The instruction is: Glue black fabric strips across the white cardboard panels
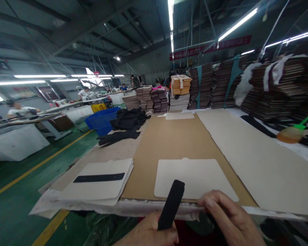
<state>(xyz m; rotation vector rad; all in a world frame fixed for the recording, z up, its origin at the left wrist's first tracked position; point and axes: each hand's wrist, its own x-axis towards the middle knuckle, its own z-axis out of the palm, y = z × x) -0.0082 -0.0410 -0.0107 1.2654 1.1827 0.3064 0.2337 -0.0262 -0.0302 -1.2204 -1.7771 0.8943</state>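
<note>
My left hand (156,230), low in the middle of the head view, is closed round a black fabric strip (171,205) that sticks up and leans right. My right hand (227,217) is at the table's near edge, thumb and forefinger pinched together. Something dark shows beneath its fingers, too hidden to name. Just beyond both hands, a cream board (188,176) with rounded corners lies flat on the brown sheet. To the left sits a short stack of similar boards (100,194), with another black strip (99,177) lying across the top one.
Black fabric pieces (128,119) lie heaped on the table's left side, beside a blue bin (100,121). A long cream sheet (261,160) covers the right. A glue bottle with a green nozzle (291,133) lies there. Tall bundled stacks (279,85) line the back. Other people sit far left.
</note>
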